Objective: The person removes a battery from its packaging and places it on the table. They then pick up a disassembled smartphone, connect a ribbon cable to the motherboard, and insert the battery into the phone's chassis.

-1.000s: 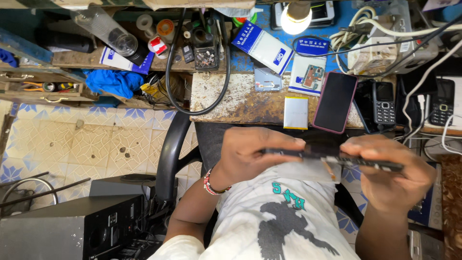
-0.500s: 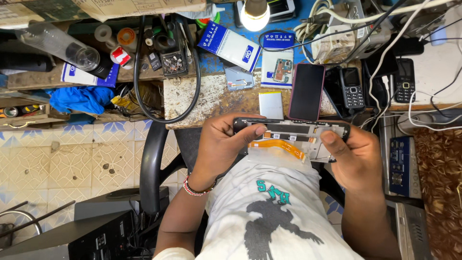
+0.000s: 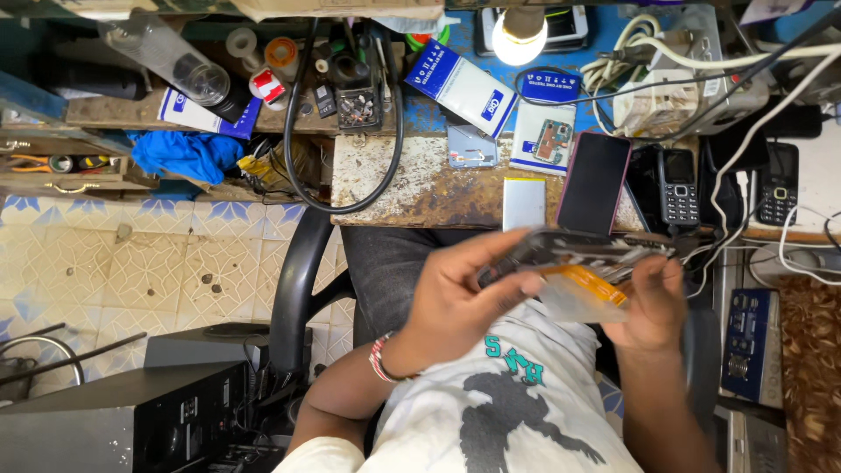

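An opened phone body (image 3: 578,250) was held above the lap, just in front of the table (image 3: 420,188) edge. It was pinched at its near end by the left hand (image 3: 455,302), fingers pressed together around the frame. The far end was supported by the right hand (image 3: 653,302), though blur hid how tightly its grip was closed. An orange flex strip (image 3: 587,285) hung beneath the body. By the look of it, the frame would be best kept level and gripped by its edges, so the flex strip was not creased. On the table, a white-and-blue box (image 3: 460,86) was seen lying slantwise near the lit bulb (image 3: 519,39). A flat white packet (image 3: 543,138) showing a circuit-board picture lay beside it. Another white-and-blue carton (image 3: 197,116) was tucked under a clear bottle (image 3: 166,57) on the left.
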